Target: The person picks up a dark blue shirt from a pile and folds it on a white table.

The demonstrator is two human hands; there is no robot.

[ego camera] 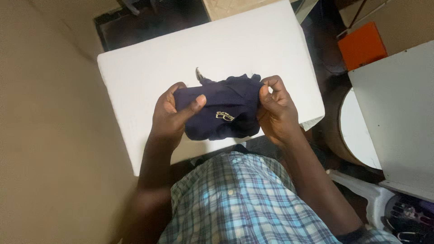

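Garment: navy-blue cloth garment, bunched into a thick wad with a small pale embroidered emblem on its near face, held in the air just above the white bench, close to the person's chest.
Left hand: left hand is closed on the wad's left end, thumb pressed flat across the front, fingers wrapped behind.
Right hand: right hand is clamped on the right end, fingertips curled in and pinching a gathered fold at the top corner.
Handling: it looks light, soft and limp; it probably sags and unrolls wherever it is not held, and shows no sign of being fragile or slippery.
Where to hold: the two ends or an edge fold seem the best places, since the middle would only crumple.
Small object: a thin grey tip pokes up behind the cloth; I cannot tell what it is.
Surface: the bench top is flat, matte and white, set at a slant in the head view.
Room: dim, with a tan wall to the left, an orange box and a round white-topped drum to the right, and a pale panel beside them.
Clothing: the person wears a blue and white checked shirt.
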